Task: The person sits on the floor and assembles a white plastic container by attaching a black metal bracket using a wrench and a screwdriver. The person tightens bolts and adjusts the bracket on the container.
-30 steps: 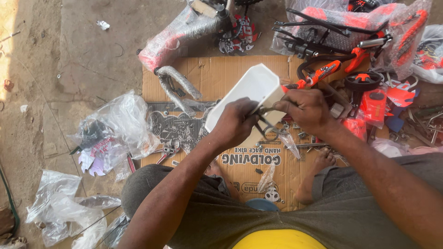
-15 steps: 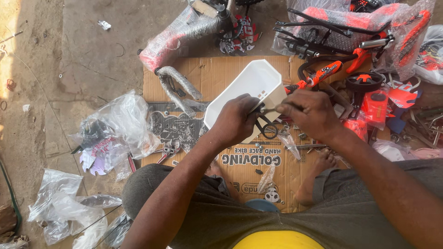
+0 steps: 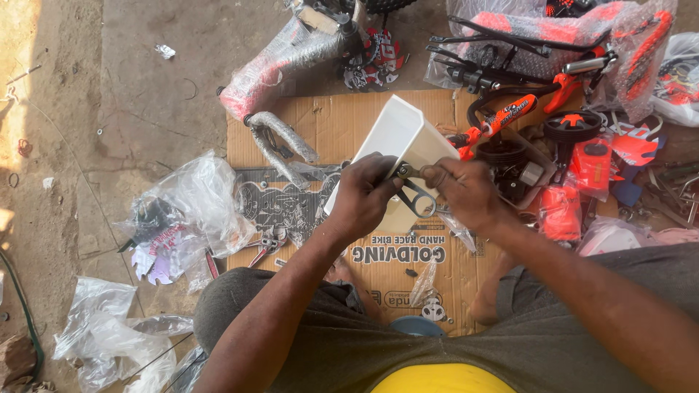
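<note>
I have my left hand (image 3: 368, 196) gripping the white plastic basket (image 3: 399, 142), its fingers wrapped round the lower edge. My right hand (image 3: 466, 193) pinches a small metal bracket (image 3: 413, 191) against it, just between both sets of fingers. I judge I'm fitting hardware; next calls for steady alignment.

Bare concrete floor (image 3: 131, 87) at left offers open passage. Right side blocked by orange bike parts (image 3: 575, 167); plastic bags (image 3: 189, 211) crowd lower left; wrapped frame (image 3: 291, 65) bars the far edge.
</note>
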